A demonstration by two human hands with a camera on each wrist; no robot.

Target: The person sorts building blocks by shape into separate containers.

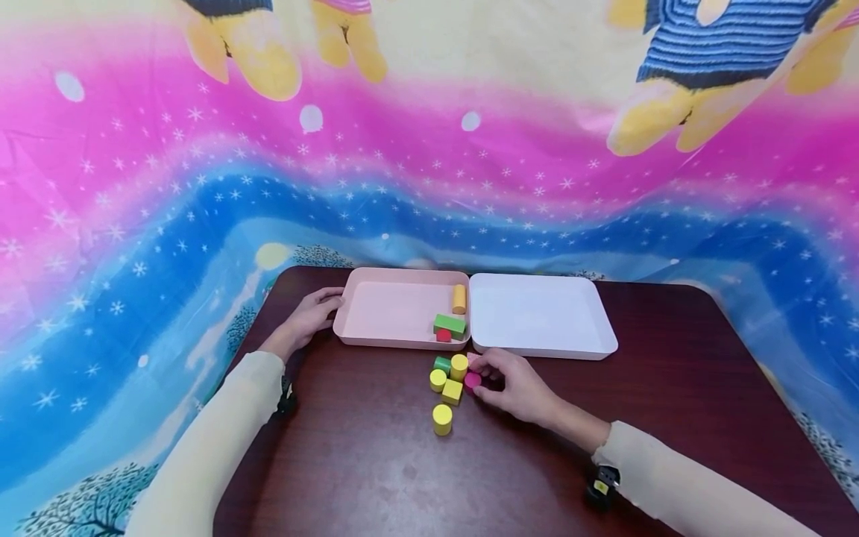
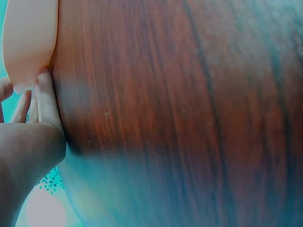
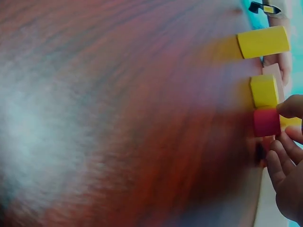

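My left hand (image 1: 312, 317) is at the left end of a pink tray (image 1: 382, 344), its fairly straight fingers (image 2: 47, 101) touching the tray's end. My right hand (image 1: 517, 384) pinches a magenta cylinder (image 3: 267, 122) between thumb and fingers, low over the table. Beside it lie a yellow cube (image 1: 452, 392), yellow cylinders (image 1: 459, 366) and a green block (image 1: 442, 364). A pink block (image 1: 473, 359) is partly hidden behind the fingers. Nearer the front stands another yellow cylinder (image 1: 442, 419).
An orange cylinder (image 1: 459, 298), a green rectangular block (image 1: 450, 325) and a red piece (image 1: 444, 335) lie at the pink tray's right end. A white tray (image 1: 543, 350) adjoins it on the right. Both are on a dark wooden table (image 1: 376, 477) before a patterned cloth (image 1: 429, 171).
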